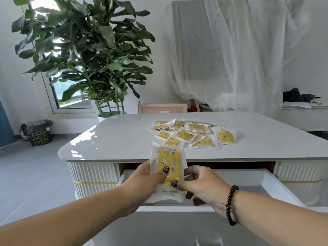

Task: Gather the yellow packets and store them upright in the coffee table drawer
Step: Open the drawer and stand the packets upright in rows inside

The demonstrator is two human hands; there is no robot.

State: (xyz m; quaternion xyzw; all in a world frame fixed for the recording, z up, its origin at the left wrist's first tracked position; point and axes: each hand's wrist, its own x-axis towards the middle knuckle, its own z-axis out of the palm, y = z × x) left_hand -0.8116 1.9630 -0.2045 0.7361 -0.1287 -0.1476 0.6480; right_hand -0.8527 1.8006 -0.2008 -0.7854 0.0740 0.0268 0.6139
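The person holds a stack of yellow packets [167, 167] upright between both hands, over the open coffee table drawer [248, 176]. Each packet is a clear, white-edged sachet with a yellow panel printed with small star, moon and flower shapes. The front packet's long axis runs nearly vertical, its top edge pointing up and leaning a little away from the person. The left hand [147, 176] is closed around the stack's left side, thumb pressed on the front face. The right hand [198, 183] grips the lower right corner, thumb on the front and fingers curled behind and below.

The stack's lower end is hidden behind the hands and the drawer's front edge, so how many packets it holds, and whether it touches the drawer floor, cannot be told. The small print on the packets is unreadable.

Beyond the hands, on the tabletop [115, 137], a loose heap of packets [191, 134] lies flat, overlapping and pointing various ways. A dark bead bracelet [230, 205] circles the right wrist.
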